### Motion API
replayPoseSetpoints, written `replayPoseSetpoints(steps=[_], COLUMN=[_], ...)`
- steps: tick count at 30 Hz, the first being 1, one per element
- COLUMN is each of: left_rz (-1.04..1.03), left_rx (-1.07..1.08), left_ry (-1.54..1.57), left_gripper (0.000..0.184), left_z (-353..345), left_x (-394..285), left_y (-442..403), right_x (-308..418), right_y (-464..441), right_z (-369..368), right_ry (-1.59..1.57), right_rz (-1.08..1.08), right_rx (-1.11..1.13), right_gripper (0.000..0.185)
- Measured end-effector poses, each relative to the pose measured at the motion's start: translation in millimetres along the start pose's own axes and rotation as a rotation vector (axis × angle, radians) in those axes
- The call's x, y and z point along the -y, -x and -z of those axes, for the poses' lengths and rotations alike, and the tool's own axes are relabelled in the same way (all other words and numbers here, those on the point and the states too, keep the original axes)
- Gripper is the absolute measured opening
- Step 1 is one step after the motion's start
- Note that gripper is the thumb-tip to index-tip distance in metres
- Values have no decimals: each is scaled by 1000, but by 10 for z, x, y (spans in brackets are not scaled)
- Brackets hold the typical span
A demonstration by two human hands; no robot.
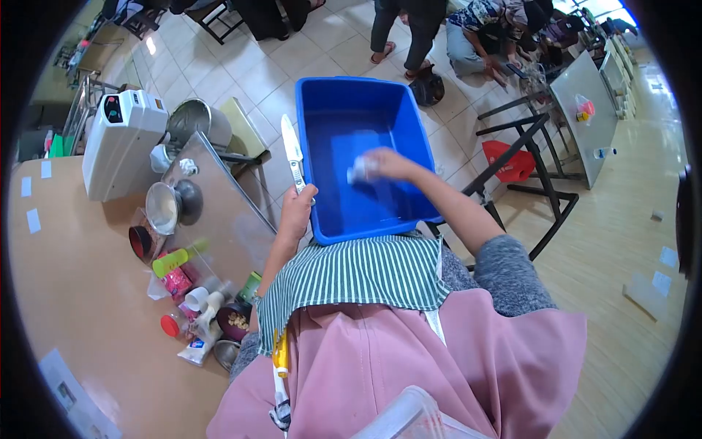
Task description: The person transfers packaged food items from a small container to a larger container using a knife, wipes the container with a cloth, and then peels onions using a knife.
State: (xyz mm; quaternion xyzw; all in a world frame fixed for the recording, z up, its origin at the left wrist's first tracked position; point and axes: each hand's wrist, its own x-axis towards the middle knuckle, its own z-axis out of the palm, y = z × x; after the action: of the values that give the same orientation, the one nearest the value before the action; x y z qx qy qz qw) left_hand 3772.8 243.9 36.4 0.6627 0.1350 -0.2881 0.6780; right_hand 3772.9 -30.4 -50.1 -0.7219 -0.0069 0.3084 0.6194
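- Left hand clamped on a knife, at the left side of a blue tub
- Right hand closed around a blurred white wad inside

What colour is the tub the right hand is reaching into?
The tub is blue; head view shows it best.

The tub has a bundle inside and the knife beside its nine-o'clock rim. From the tub, a frame is at three o'clock, a jar at eight, a machine at nine.
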Motion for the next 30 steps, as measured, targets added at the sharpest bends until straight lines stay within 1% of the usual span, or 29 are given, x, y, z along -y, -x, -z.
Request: replayPoseSetpoints(steps=[1, 2, 3, 4, 6, 8, 10, 12, 14, 16, 17, 18, 20, 21, 22, 23, 25, 28, 30], left_rz=[11, 24, 42, 60, 78, 83, 58, 69, 119, 115, 112, 152, 216, 132, 129, 127, 147, 188, 177], left_rx=[29, 61, 81, 105, 144, 165, 180, 170, 138, 125, 121, 131, 143, 177, 199, 217, 230, 222, 201], left_ry=[-3, -8, -11, -17, -59, -128, -97, -96, -126, -68, -41, -62, -105, -40, -65, -83, -108, -138, -116], left_gripper=[7, 7, 7, 7, 7, 7, 9, 9, 9, 9, 8, 8, 9, 9, 9, 9, 9, 10, 10], left_z=[32, 67, 100, 145, 186, 225, 301, 340, 354, 385, 397, 353, 279, 302, 295, 275, 275, 328, 299], left_x=[-62, -105, -116, -105, -195, -350, -345, -313, -275, -286, -301, -359, -541, -450, -512, -589, -621, -641, -674], left_y=[-79, -159, -258, -361, -530, -593, -672, -719, -751, -827, -864, -837, -781, -887, -933, -948, -989, -1040, -1039], right_x=[-23, -155, -74, 1, 42, 165, 378, 47, 170, -66, -75, -31, 18, 54, -97, -105, 221, 94, -105], right_y=[-321, -722, -997, -1201, -1423, -1328, -897, -670, -448, -213, -25, 119, 158, 172, 96, -49, -385, -635, -746], right_z=[176, 366, 445, 397, 141, -482, -775, -1133, -902, -500, -209, -6, -128, -252, -453, -586, -751, -626, -46], right_ry=[-22, 14, -5, -100, 268, 414, 416, 503, 616, 663, 867, 1068, 1030, 1005, 712, 630, 343, 621, 653], right_rz=[179, 201, 103, 68, 147, 310, 197, 425, 289, 174, -1, -182, -228, -249, -98, 72, 276, 270, 172], right_rx=[-161, -217, -264, -306, -368, -626, -266, 119, 256, 330, 418, 512, 406, 347, 130, 42, -7, 17, -116], right_gripper=[32, 31, 29, 29, 27, 27, 26, 28, 29, 27, 26, 26, 25, 25, 27, 29, 32, 31, 33])
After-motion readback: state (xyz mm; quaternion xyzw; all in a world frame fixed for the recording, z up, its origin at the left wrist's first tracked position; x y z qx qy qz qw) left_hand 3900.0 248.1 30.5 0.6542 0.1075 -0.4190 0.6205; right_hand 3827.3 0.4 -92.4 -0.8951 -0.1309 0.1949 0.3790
